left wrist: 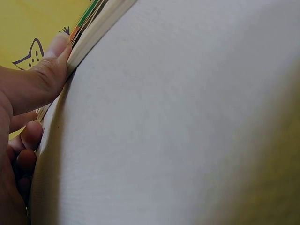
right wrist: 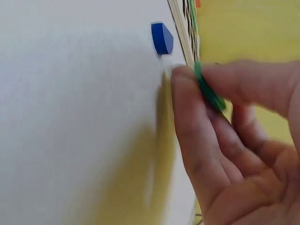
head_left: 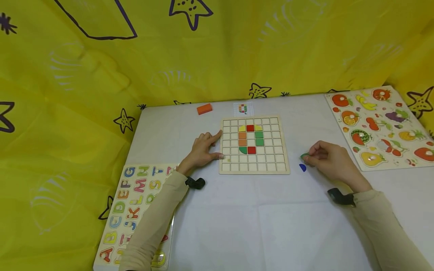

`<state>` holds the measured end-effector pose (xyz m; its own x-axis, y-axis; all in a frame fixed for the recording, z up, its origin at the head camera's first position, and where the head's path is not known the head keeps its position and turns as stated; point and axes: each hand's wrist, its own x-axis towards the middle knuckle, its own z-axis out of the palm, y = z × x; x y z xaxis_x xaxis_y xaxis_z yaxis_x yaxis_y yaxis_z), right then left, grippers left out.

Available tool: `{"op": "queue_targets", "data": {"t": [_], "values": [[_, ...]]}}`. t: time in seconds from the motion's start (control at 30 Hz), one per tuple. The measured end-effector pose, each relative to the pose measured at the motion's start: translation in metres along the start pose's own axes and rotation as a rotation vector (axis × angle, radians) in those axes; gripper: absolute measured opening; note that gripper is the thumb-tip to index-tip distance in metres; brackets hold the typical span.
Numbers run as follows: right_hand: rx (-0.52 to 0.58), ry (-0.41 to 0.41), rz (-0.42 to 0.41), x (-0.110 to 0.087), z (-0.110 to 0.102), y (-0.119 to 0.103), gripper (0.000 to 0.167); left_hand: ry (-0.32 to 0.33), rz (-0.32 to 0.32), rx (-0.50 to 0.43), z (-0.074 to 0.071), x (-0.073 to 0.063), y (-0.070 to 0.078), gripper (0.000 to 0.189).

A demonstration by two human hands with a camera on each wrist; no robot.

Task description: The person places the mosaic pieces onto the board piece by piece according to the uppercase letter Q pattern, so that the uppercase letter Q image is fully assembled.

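Note:
A wooden grid board point(head_left: 276, 160) lies on the white table with red, yellow, orange and green tiles point(head_left: 250, 128) set in a ring. My left hand point(head_left: 202, 151) rests at its left edge, thumb and index finger stretched apart and touching the rim; in the left wrist view the thumb point(left wrist: 44, 77) lies against the board's edge. To the right of the board my right hand point(head_left: 330, 160) pinches a small green piece point(right wrist: 211, 89) between thumb and fingertips, just above the table. Beside those fingertips lies a blue half-round piece point(head_left: 303, 168).
Behind the board lie a small pattern card point(head_left: 249, 109) and an orange block point(head_left: 204, 109). An alphabet puzzle board point(head_left: 116, 209) lies under the left forearm. At the right is a fruit puzzle board point(head_left: 379, 128). A yellow patterned cloth point(head_left: 217, 56) hangs behind the table.

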<state>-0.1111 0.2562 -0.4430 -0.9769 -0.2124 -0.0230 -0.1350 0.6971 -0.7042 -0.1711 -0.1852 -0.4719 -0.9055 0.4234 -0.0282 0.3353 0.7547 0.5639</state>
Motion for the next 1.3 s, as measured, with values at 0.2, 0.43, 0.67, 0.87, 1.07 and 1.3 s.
{"op": "queue_targets", "data": {"t": [0.2, 0.43, 0.67, 0.87, 1.07, 1.3], "values": [[0.045, 0.016, 0.016, 0.007, 0.006, -0.002, 0.034, -0.004, 0.004, -0.01, 0.001, -0.001, -0.001, 0.095], [0.003, 0.012, -0.013, 0.012, 0.013, -0.01, 0.02, -0.012, -0.007, -0.004, -0.001, 0.0, 0.001, 0.095], [0.048, 0.06, -0.011, 0.02, 0.021, -0.02, 0.02, -0.012, -0.01, 0.014, -0.002, 0.0, 0.003, 0.097], [0.115, 0.084, -0.007, 0.027, 0.028, -0.025, 0.023, -0.009, -0.009, 0.019, -0.003, 0.0, 0.004, 0.097], [0.205, 0.097, 0.002, 0.032, 0.035, -0.031, 0.025, -0.003, -0.002, 0.02, -0.002, 0.0, 0.004, 0.097], [0.243, 0.056, 0.011, 0.037, 0.041, -0.036, 0.036, 0.0, -0.002, 0.021, -0.002, -0.001, 0.003, 0.097]]}}
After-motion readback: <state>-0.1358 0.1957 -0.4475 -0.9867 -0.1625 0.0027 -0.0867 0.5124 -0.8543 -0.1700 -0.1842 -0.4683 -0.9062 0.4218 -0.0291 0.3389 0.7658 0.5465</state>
